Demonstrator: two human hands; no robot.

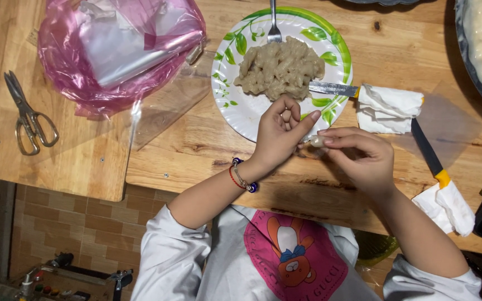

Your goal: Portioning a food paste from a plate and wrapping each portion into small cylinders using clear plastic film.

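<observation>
My left hand (278,134) and my right hand (364,159) meet over the wooden table, just below a white paper plate (235,106) with a green leaf rim. Between the fingertips of both hands sits a small pale lump of dough (317,141) in a bit of clear wrap. The plate carries a heap of beige dough (280,69) with a metal fork (274,25) stuck in its far side. My left wrist wears a red and blue bead bracelet (242,177).
A knife (333,88) with a cloth-wrapped handle rests on the plate's right rim. A second dark-bladed knife (428,153) with a cloth-wrapped handle lies at the right. A pink plastic bag (118,50) and scissors (29,114) sit at the left. A dark tray (467,56) of pale mix is top right.
</observation>
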